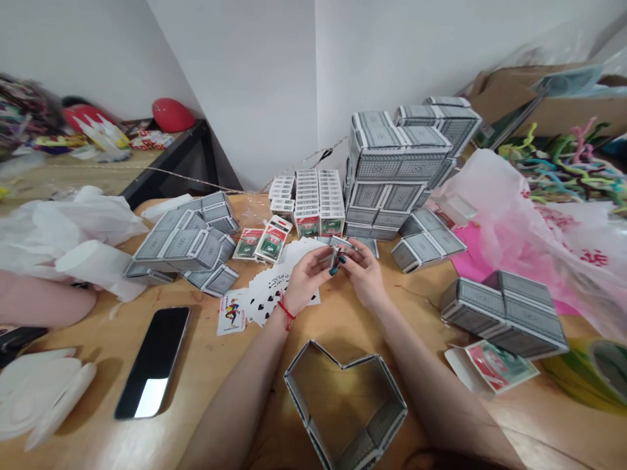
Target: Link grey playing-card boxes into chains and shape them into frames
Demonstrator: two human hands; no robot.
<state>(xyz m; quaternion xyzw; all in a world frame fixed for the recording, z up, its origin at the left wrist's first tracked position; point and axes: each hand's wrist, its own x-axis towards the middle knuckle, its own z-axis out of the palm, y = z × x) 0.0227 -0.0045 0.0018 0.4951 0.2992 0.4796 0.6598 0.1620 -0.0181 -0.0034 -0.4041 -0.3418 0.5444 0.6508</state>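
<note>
My left hand (311, 271), with a red string at its wrist, and my right hand (363, 271) meet over the middle of the table. Between their fingertips is what looks like a folded playing card (335, 254), partly hidden by the fingers. Fanned loose playing cards (268, 294) lie beneath and left of my left hand, a joker (232, 312) at their end. Nearer me, between my forearms, stands a heart-shaped frame (392, 427) made of folded cards. Rows of stacked card boxes (307, 199) stand just beyond my hands.
A tall stack of card-built blocks (386, 173) rises behind right; more blocks stand left (179, 238) and right (509, 313). A phone (153, 362) lies front left. An opened card box (502, 365) and a yellow tape roll (590, 372) sit at right, near a pink plastic bag (494, 189).
</note>
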